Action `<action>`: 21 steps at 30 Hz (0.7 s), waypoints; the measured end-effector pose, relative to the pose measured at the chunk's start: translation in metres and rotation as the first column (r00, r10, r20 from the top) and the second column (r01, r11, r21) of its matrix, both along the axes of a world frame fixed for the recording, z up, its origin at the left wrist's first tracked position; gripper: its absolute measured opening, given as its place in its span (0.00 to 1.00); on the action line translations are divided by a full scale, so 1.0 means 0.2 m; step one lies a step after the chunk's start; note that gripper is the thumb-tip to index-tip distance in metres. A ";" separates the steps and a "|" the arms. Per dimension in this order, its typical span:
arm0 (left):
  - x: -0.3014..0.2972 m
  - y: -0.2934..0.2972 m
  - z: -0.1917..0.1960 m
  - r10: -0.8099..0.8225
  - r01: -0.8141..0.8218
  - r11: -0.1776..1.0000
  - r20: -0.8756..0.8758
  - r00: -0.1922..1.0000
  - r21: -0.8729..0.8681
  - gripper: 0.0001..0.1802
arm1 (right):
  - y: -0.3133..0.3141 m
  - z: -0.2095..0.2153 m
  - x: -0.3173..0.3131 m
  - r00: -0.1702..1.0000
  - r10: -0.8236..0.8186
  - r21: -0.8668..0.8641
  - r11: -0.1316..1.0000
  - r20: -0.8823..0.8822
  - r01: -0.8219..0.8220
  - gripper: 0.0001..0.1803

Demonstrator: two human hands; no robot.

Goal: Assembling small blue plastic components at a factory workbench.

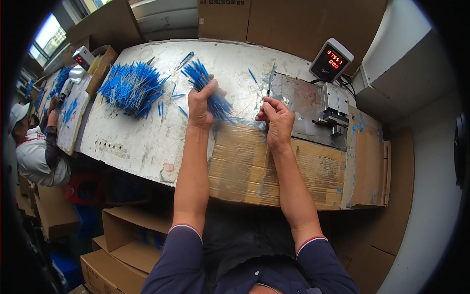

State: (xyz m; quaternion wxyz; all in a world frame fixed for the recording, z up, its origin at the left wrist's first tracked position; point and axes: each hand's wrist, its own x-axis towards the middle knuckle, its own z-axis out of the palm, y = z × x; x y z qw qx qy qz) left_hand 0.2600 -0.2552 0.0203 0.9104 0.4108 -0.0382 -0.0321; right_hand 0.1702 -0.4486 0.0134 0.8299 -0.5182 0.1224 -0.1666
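Note:
My left hand [201,102] is closed around a bundle of thin blue sticks [197,73], which fan out above and below the fist. With thumb and forefinger pinched, my right hand [277,117] holds one thin stick [253,77]; its blue end points up and away to the left, and its slender pale part runs down to my fingertips. Left of the bundle, a large heap of blue and pale sticks [132,89] lies on the worn white table [147,137]. Several loose blue pieces [181,110] are scattered between the heap and my left hand.
A small metal fixture [335,113] sits on a steel plate [298,98] at right, below a counter with red digits [331,61]. Flattened cardboard [245,161] covers the near edge. A blue-handled tool [185,59] lies behind. Far left, a co-worker [39,152] sits; open cartons [132,240] stand below.

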 end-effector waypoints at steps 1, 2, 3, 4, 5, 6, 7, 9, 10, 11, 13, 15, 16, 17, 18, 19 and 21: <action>-0.03 -0.04 0.02 0.020 -0.018 0.992 -0.015 1.000 0.124 0.17 | 0.02 0.01 -0.01 1.000 0.011 -0.028 1.000 -0.011 -0.012 0.12; -0.04 -0.07 0.03 0.002 -0.003 0.979 0.008 1.000 0.203 0.17 | 0.04 0.02 -0.02 0.999 0.023 -0.056 0.998 -0.022 -0.024 0.12; -0.07 -0.10 0.06 -0.020 0.013 0.974 0.026 0.999 0.225 0.17 | 0.06 0.03 -0.02 0.999 0.038 -0.065 0.997 -0.018 -0.039 0.12; -0.09 -0.12 0.08 -0.042 0.030 0.968 0.043 0.998 0.248 0.16 | 0.06 0.03 -0.03 0.999 0.033 -0.063 0.997 -0.022 -0.034 0.12; -0.09 -0.14 0.07 -0.048 0.036 0.968 0.040 0.998 0.249 0.16 | 0.06 0.03 -0.04 0.997 0.067 -0.122 0.990 -0.034 -0.071 0.12; -0.09 -0.14 0.07 -0.071 0.059 0.969 0.042 0.997 0.241 0.16 | 0.07 0.04 -0.04 0.993 0.105 -0.179 0.978 -0.046 -0.112 0.12; -0.09 -0.14 0.07 -0.095 0.082 0.969 0.045 0.994 0.234 0.15 | 0.08 0.06 -0.05 0.990 0.120 -0.199 0.971 -0.072 -0.133 0.11; -0.08 -0.12 0.05 -0.116 0.105 0.967 0.034 0.993 0.234 0.15 | 0.09 0.06 -0.05 0.987 0.148 -0.204 0.966 -0.061 -0.158 0.12; -0.08 -0.12 0.05 -0.135 0.125 0.965 0.024 0.991 0.232 0.16 | 0.10 0.06 -0.06 0.983 0.178 -0.211 0.960 -0.049 -0.184 0.12; -0.08 -0.12 0.04 -0.137 0.128 0.964 0.024 0.990 0.233 0.16 | 0.11 0.07 -0.06 0.983 0.175 -0.210 0.961 -0.050 -0.182 0.12; -0.10 -0.15 0.05 -0.153 0.153 0.973 -0.012 0.988 0.171 0.18 | 0.11 0.07 -0.06 0.973 0.206 -0.266 0.937 -0.101 -0.225 0.13; -0.12 -0.18 0.06 -0.142 0.137 0.973 0.015 0.990 0.185 0.19 | 0.11 0.06 -0.06 0.976 0.192 -0.258 0.942 -0.105 -0.213 0.13; -0.13 -0.19 0.06 -0.128 0.117 0.973 0.043 0.991 0.198 0.20 | 0.10 0.06 -0.05 0.977 0.182 -0.251 0.946 -0.108 -0.204 0.13; -0.13 -0.20 0.06 -0.098 0.087 0.975 0.043 0.994 0.204 0.20 | 0.10 0.05 -0.05 0.978 0.180 -0.251 0.947 -0.108 -0.202 0.13; -0.14 -0.21 0.06 -0.098 0.087 0.975 0.043 0.994 0.204 0.20 | 0.09 0.06 -0.05 0.976 0.184 -0.222 0.953 -0.115 -0.206 0.12; -0.14 -0.21 0.06 -0.081 0.069 0.976 0.051 0.995 0.206 0.19 | 0.09 0.07 -0.05 0.974 0.189 -0.194 0.958 -0.122 -0.210 0.11; -0.15 -0.22 0.06 -0.066 0.053 0.977 0.058 0.996 0.209 0.19 | 0.11 0.07 -0.05 0.980 0.169 -0.311 0.931 -0.102 -0.193 0.10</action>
